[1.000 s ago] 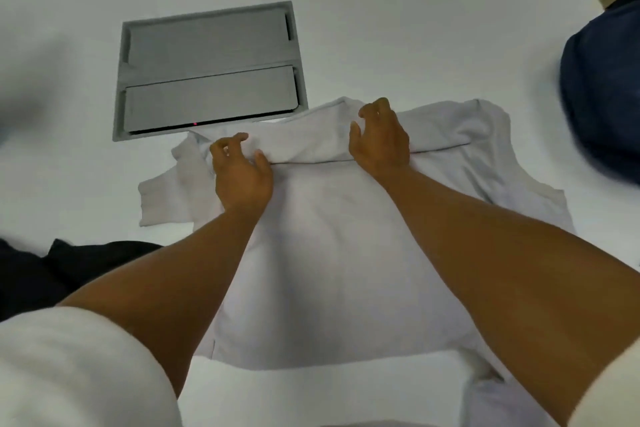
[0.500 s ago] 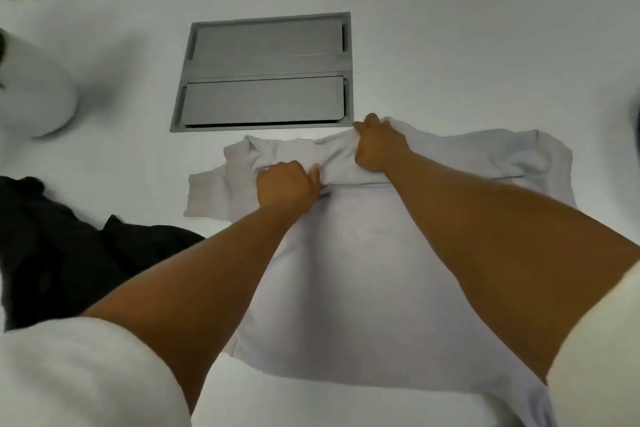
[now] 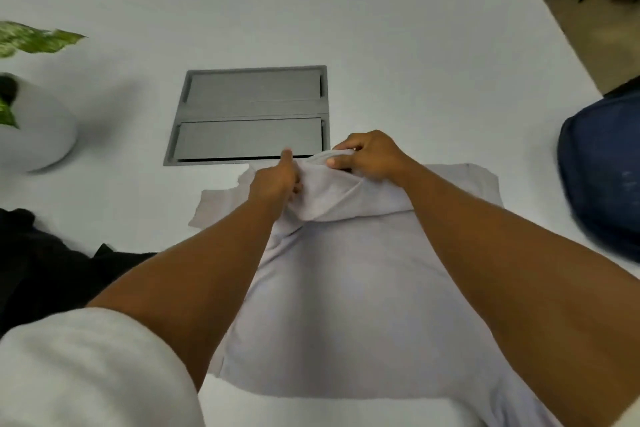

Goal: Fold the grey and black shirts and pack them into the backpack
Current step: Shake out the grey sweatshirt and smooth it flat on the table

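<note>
Grey shirt (image 3: 346,288) bunched between fingers (image 3: 341,161)

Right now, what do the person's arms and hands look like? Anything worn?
Both forearms are bare from the upper arm down. The left hand and right hand wear no gloves; no rings, watch or bracelets are visible. A white short sleeve covers the left upper arm; only a sliver of white fabric shows at the right edge, likely the other sleeve.
</note>
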Tool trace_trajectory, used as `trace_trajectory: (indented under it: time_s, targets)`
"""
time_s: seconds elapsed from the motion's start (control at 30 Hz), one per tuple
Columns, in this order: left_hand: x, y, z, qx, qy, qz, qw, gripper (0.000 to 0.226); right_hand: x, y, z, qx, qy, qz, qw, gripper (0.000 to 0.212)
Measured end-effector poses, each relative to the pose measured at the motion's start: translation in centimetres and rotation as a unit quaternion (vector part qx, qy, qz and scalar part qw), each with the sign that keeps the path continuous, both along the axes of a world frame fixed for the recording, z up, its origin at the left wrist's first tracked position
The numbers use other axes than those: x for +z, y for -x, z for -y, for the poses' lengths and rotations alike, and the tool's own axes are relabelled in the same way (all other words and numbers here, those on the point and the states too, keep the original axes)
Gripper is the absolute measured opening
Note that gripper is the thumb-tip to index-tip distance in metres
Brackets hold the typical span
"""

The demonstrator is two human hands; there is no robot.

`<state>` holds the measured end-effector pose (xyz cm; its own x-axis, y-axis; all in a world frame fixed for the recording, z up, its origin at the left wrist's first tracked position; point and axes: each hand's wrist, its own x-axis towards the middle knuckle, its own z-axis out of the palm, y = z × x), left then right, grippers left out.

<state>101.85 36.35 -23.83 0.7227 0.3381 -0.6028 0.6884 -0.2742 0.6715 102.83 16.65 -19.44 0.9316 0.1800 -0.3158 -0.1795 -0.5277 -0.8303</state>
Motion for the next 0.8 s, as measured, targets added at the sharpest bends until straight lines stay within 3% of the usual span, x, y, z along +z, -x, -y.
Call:
trace_trajectory:
  time_s: [0.13, 0.23, 0.33, 0.47, 0.53, 0.6, 0.67, 0.73, 0.8]
  targets:
    - [2.6, -0.7, 1.4, -0.012, 0.053, -0.020, 0.998, 0.064, 2.3, 0.4, 0.7, -0.015, -0.069, 0.006, 0.998, 0.025]
    - [4.0, -1.0, 2.0, -0.043, 0.011, -0.014, 0.999, 0.056, 3.2, -0.1, 0.1, -0.042, -0.022, 0.078, 0.996, 0.019]
    - [5.6, -1.3, 2.6, -0.074, -0.027, 0.002, 0.997, 0.030, 3.5, -0.3, -0.7, -0.123, 0.032, 0.163, 0.978, 0.017]
    - [7.5, -2.1, 2.8, -0.128, -0.068, 0.018, 0.989, 0.027, 4.6, -0.1, -1.2, -0.212, 0.035, 0.239, 0.947, 0.009]
    - [8.1, -2.7, 3.3, -0.161, -0.012, -0.002, 0.987, 0.027, 4.7, -0.2, -1.3, -0.200, -0.005, 0.245, 0.949, 0.017]
    - [9.1, -2.9, 4.0, -0.134, 0.101, -0.055, 0.984, 0.034, 5.0, 0.0, -1.4, -0.196, -0.051, 0.236, 0.950, 0.028]
    - [9.3, -3.1, 4.4, -0.110, 0.157, -0.105, 0.976, 0.038, 5.2, 0.2, -1.4, -0.224, -0.076, 0.235, 0.943, 0.035]
    - [9.0, -3.7, 4.7, -0.076, 0.192, -0.125, 0.970, 0.032, 5.3, 0.5, -1.1, -0.262, -0.063, 0.252, 0.930, 0.029]
    - [8.6, -4.3, 5.2, -0.009, 0.247, -0.070, 0.966, 0.028, 4.8, 0.8, -0.5, -0.285, -0.013, 0.259, 0.923, 0.013]
